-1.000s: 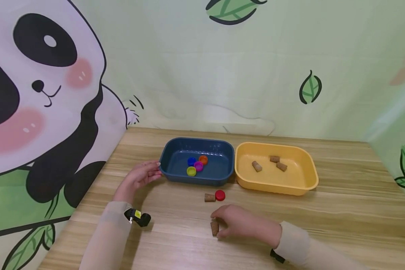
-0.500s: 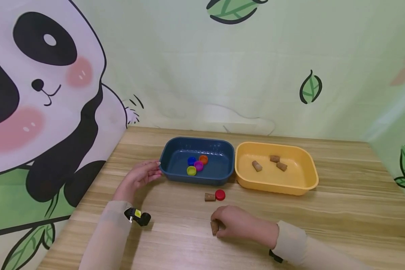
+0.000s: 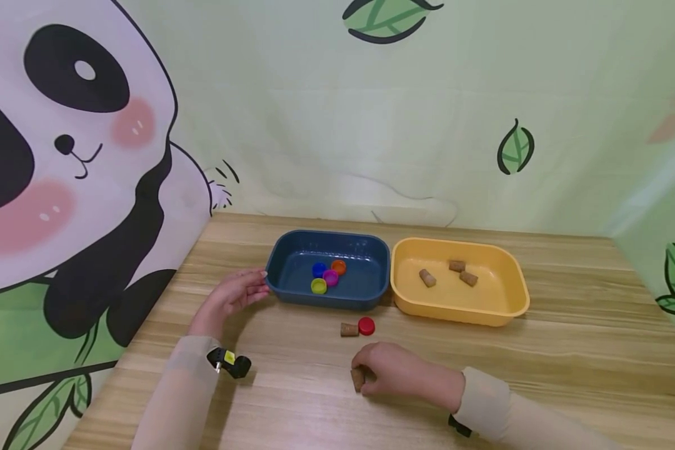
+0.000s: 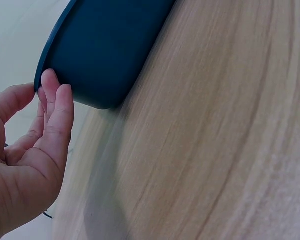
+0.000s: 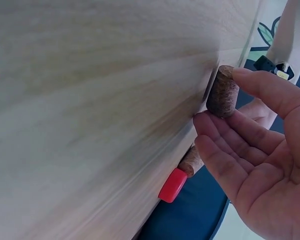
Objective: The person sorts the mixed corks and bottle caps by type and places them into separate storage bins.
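Since a second ago the right hand (image 3: 396, 372) has drawn its fingers closer over the cork (image 3: 358, 379), which now stands on the wooden table (image 3: 568, 369) pinched between thumb and fingertips (image 5: 215, 125), as the right wrist view shows. Light, dry and slightly rough, this short tapered cylinder should grip easily across its sides and take a firm squeeze without harm. Farther from the person, a second cork (image 3: 349, 329) lies beside a smooth red cap (image 3: 367, 325). With relaxed fingers, the left hand (image 3: 233, 295) touches the corner of the glossy blue tray (image 3: 292, 297), which holds coloured caps; the yellow tray (image 3: 461, 312) holds three corks.
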`<control>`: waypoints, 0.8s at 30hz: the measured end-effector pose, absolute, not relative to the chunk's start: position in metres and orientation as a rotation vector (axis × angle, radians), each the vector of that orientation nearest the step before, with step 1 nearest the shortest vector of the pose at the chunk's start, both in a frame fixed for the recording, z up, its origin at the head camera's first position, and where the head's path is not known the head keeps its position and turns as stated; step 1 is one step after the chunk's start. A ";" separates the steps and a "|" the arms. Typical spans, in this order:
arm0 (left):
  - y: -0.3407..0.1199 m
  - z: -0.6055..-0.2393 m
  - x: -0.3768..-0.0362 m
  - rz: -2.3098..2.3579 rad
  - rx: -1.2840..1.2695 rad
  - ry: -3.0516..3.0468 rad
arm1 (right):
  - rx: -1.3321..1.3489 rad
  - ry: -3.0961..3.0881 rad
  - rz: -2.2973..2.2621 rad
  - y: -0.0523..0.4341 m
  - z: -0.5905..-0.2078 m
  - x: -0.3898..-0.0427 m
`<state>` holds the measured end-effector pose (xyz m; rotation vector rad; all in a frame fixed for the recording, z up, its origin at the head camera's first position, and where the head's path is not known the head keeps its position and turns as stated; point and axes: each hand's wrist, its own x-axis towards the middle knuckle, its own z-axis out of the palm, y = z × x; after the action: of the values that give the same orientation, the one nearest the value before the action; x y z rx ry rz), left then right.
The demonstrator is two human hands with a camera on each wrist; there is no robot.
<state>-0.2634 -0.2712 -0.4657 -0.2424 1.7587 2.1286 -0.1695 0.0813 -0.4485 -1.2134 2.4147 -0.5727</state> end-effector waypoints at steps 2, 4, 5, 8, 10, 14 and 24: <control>-0.271 -0.465 -0.263 2.131 -0.250 1.756 | -1.217 2.413 -0.577 0.082 -0.448 -0.169; -0.271 -0.465 -0.263 2.134 -0.255 1.754 | -1.203 2.412 -0.581 0.082 -0.448 -0.169; -0.271 -0.464 -0.263 2.133 -0.257 1.757 | -1.197 2.410 -0.585 0.082 -0.448 -0.169; -0.270 -0.464 -0.262 2.131 -0.253 1.759 | -1.192 2.405 -0.605 0.084 -0.449 -0.170; -0.270 -0.464 -0.262 2.126 -0.246 1.760 | -1.198 2.399 -0.641 0.085 -0.449 -0.170; -0.270 -0.464 -0.261 2.125 -0.239 1.755 | -1.170 2.391 -0.719 0.091 -0.449 -0.172; -0.270 -0.465 -0.264 2.118 -0.229 1.760 | -1.062 2.373 -0.898 0.119 -0.424 -0.184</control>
<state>-0.2642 -0.2701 -0.4650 -0.2287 1.7602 2.1179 -0.1838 0.1189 -0.4236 -1.0624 2.3729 -0.8977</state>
